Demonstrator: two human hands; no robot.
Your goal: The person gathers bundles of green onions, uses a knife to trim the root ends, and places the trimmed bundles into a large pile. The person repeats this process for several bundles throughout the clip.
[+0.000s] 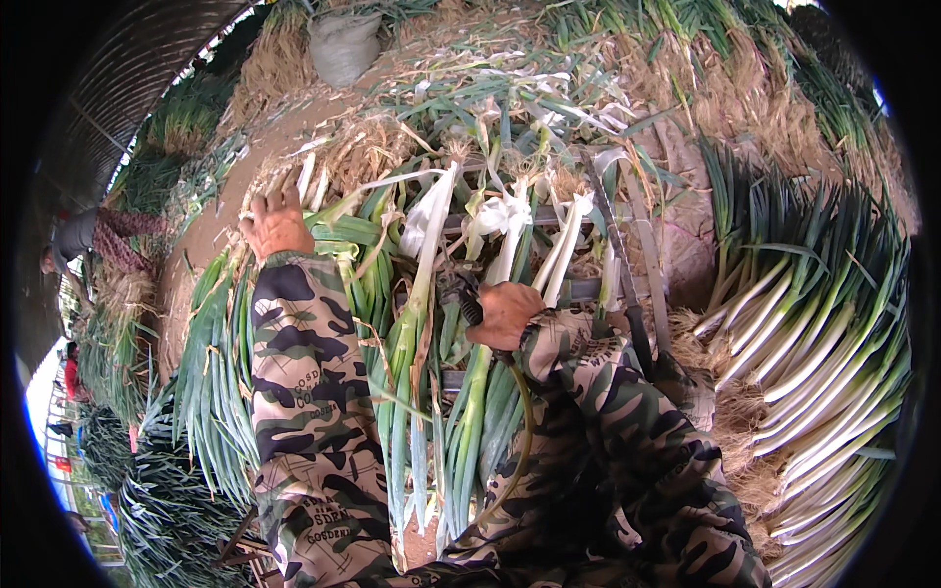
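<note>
My left hand (276,224) lies with spread fingers at the root ends of a bundle of long green onions (220,331); whether it grips any stalk is hard to tell. My right hand (507,314) is closed around a black-handled tool (462,294), from which a yellowish hose (526,441) runs down towards my lap. Between the hands, several onions with white, partly peeled stems (434,235) lie over a metal rack (581,289), their green leaves hanging towards me. Loose white skins (507,213) cling around the stems.
On the right lies a large pile of clean white-stemmed onions (801,331). Trimmed leaves and skins (514,95) litter the ground ahead, near a whitish sack (344,45). Unpeeled bundles (742,81) stand behind. A person (110,231) bends over onions at the far left.
</note>
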